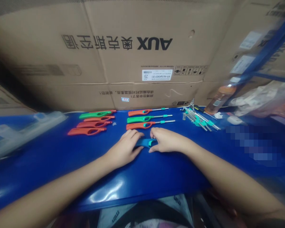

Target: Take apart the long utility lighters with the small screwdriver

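Between my two hands is a blue lighter handle (144, 142) with a teal trigger, just over the blue table. My left hand (127, 145) is closed around its left end. My right hand (165, 141) grips the right end near the trigger, and its fingers hide that tip. Just beyond my hands lie three lighters with metal rods: an orange one (144, 125), a green one (142, 119) and another orange one (142, 112). Off to the left lie several handles without rods, among them a red one (86, 131) and a green one (95, 114).
Metal rods with teal parts (200, 118) lie piled at the right, near a screwdriver (199, 109). Tiny metal pieces (114, 123) sit by the left handles. A cardboard box (104, 66) walls off the back. A bottle (219, 99) and plastic bags (258, 98) stand at right.
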